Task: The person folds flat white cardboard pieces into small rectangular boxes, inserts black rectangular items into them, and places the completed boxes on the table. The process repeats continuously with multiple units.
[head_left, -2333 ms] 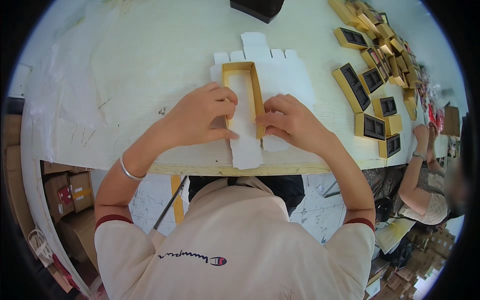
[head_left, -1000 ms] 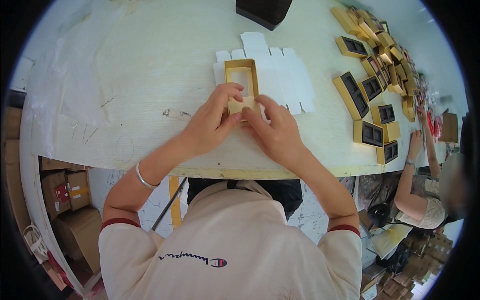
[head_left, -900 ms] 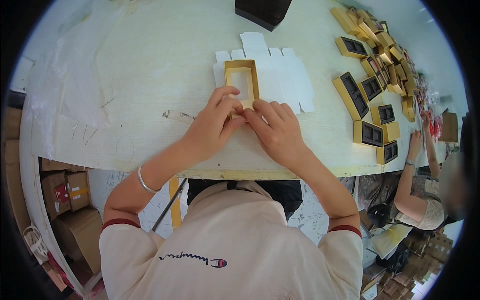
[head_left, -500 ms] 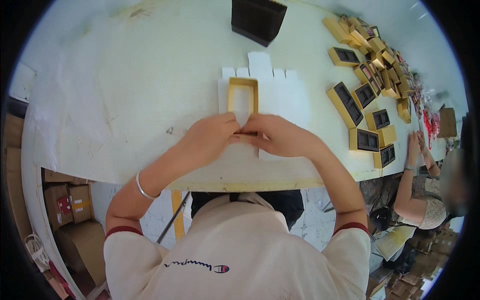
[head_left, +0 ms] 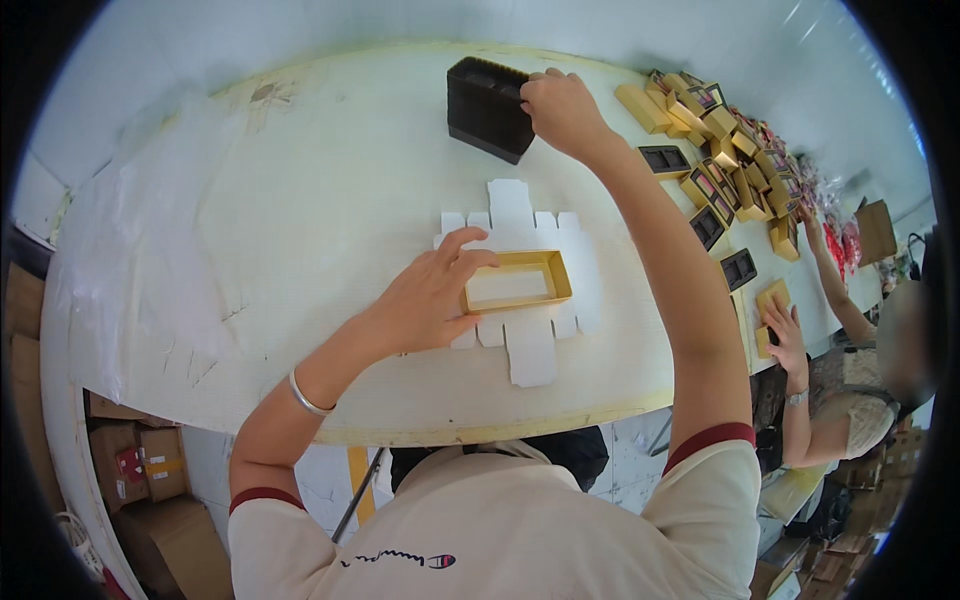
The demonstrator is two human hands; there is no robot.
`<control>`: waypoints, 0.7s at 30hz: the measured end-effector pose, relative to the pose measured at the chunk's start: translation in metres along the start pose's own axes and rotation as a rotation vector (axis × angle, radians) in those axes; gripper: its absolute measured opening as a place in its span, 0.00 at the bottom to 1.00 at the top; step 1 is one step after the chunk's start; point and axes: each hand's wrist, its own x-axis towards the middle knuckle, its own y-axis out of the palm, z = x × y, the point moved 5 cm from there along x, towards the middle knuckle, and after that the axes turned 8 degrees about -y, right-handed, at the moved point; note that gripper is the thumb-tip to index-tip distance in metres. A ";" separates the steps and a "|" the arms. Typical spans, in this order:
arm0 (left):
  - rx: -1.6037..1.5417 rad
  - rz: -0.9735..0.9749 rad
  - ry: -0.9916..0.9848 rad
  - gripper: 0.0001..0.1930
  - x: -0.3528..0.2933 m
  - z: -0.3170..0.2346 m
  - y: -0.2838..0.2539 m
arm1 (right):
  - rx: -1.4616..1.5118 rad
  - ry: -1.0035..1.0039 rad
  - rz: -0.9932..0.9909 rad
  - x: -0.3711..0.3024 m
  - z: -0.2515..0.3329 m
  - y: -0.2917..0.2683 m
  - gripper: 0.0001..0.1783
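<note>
A shallow gold box (head_left: 558, 268) with a pale inside lies sideways on flat white card blanks (head_left: 530, 360) with tabbed edges. My left hand (head_left: 432, 290) holds the box's left end, its fingers at the far edge and its thumb at the near side. Farther off, a stack of black plastic trays (head_left: 485, 115) stands on the table. At the stack's right edge, the fingers of my right hand (head_left: 562, 108) are closed on a black tray; the fingertips are partly hidden.
Many gold boxes (head_left: 725, 122), some with black inserts, are heaped at the right of the white table (head_left: 330, 150). A co-worker's hand (head_left: 787, 335) touches a gold box there. Clear plastic film (head_left: 150, 240) lies at the left. Cardboard cartons (head_left: 165, 490) sit below.
My right hand has left the gold box and reached forward to the black trays. The box has turned from lengthwise to sideways, with my left hand still at it. The view has shifted.
</note>
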 end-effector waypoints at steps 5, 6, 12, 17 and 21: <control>-0.129 -0.050 -0.075 0.33 -0.003 0.015 0.012 | 0.232 0.060 -0.084 0.003 -0.011 -0.010 0.08; -0.145 -0.047 -0.098 0.34 -0.003 0.016 0.011 | 0.262 0.063 -0.102 0.001 -0.014 -0.014 0.09; -0.116 -0.068 -0.074 0.34 -0.006 0.020 0.014 | 0.809 0.204 -0.338 -0.047 -0.015 -0.069 0.15; -0.132 -0.117 -0.078 0.35 -0.008 0.018 0.010 | 1.359 0.620 0.152 -0.165 0.035 -0.063 0.24; -0.112 -0.079 -0.030 0.37 -0.004 0.016 0.015 | 1.376 0.788 0.456 -0.214 0.041 -0.018 0.28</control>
